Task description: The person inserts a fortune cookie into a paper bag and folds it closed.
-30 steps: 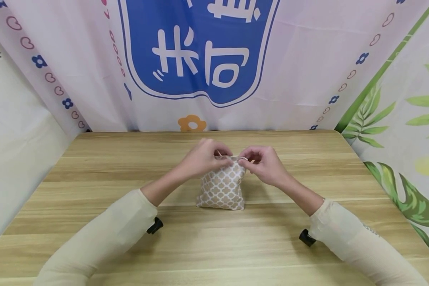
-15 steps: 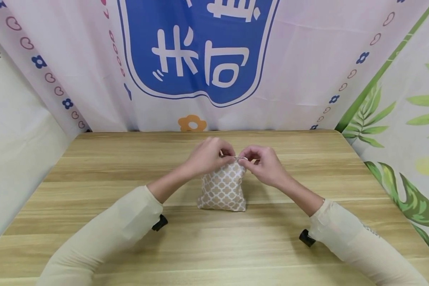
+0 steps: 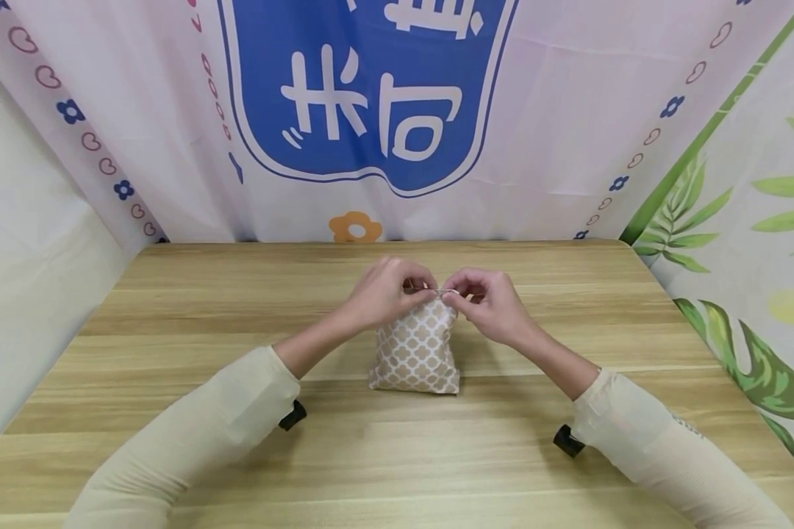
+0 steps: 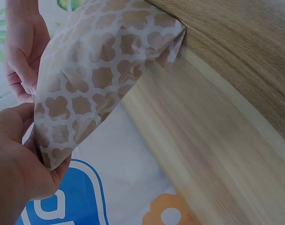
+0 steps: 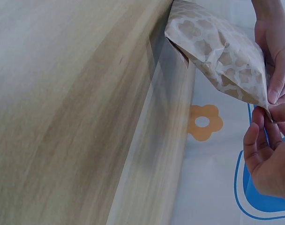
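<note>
A small beige bag [image 3: 417,353] with a white lattice pattern stands upright on the wooden table, its lower part bulging. My left hand [image 3: 387,290] pinches the top edge near the middle between thumb and fingers. Close beside it, my right hand [image 3: 486,301] pinches the top right corner. A thin pale strip or cord shows between the fingertips; its kind cannot be made out. In the left wrist view the bag [image 4: 86,75] looks creased, with its upper edge between the fingers of the left hand [image 4: 20,164]. The bag's contents are hidden.
The wooden table [image 3: 397,455] ends at a pale printed curtain [image 3: 536,147] behind the hands. A leaf-printed cloth [image 3: 767,294] hangs along the right side. Black wrist-worn devices [image 3: 567,441] stick out below both sleeves.
My left hand has slid right along the bag's top edge, closer to the right hand. The bag's base has shifted slightly right and toward me. The right hand has barely moved.
</note>
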Demonstrator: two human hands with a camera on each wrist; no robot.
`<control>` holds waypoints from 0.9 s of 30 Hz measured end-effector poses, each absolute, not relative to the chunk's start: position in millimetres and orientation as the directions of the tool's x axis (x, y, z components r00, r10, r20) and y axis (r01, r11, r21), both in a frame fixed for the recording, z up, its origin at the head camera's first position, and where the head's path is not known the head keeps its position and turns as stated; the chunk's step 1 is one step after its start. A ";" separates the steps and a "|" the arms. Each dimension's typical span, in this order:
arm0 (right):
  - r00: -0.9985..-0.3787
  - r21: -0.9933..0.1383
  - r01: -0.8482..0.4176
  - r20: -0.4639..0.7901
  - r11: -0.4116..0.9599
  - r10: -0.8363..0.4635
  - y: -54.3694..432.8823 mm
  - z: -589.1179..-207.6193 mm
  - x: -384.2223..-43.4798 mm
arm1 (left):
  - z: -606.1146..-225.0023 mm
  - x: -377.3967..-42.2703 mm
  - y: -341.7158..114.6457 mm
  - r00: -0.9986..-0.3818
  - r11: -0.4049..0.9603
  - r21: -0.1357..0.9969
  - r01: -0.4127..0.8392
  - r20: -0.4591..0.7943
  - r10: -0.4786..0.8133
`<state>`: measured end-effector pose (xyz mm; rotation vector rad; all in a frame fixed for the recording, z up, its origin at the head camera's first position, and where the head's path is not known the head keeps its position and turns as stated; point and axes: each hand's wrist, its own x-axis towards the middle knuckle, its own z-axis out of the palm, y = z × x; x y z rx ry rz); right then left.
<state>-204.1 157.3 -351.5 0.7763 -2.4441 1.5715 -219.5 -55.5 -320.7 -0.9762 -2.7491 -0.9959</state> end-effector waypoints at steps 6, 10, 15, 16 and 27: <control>-0.853 -0.798 -0.503 0.398 0.331 -0.338 157.1 -352.1 -203.3 | -323.7 -219.9 -61.2 -0.786 0.547 0.592 0.592 0.273 0.555; -0.849 -0.796 -0.512 0.412 0.323 -0.332 157.1 -353.2 -202.5 | -326.8 -221.6 -67.5 -0.782 0.513 0.625 0.588 0.279 0.557; -0.838 -0.789 -0.530 0.432 0.310 -0.333 157.0 -355.1 -203.0 | -328.9 -222.8 -72.6 -0.765 0.475 0.641 0.603 0.295 0.573; -0.837 -0.790 -0.531 0.434 0.307 -0.333 156.8 -355.1 -202.9 | -329.2 -223.0 -73.2 -0.759 0.465 0.643 0.608 0.301 0.577; -0.846 -0.797 -0.520 0.428 0.307 -0.319 155.1 -356.4 -202.3 | -333.5 -226.6 -84.5 -0.742 0.399 0.692 0.602 0.299 0.600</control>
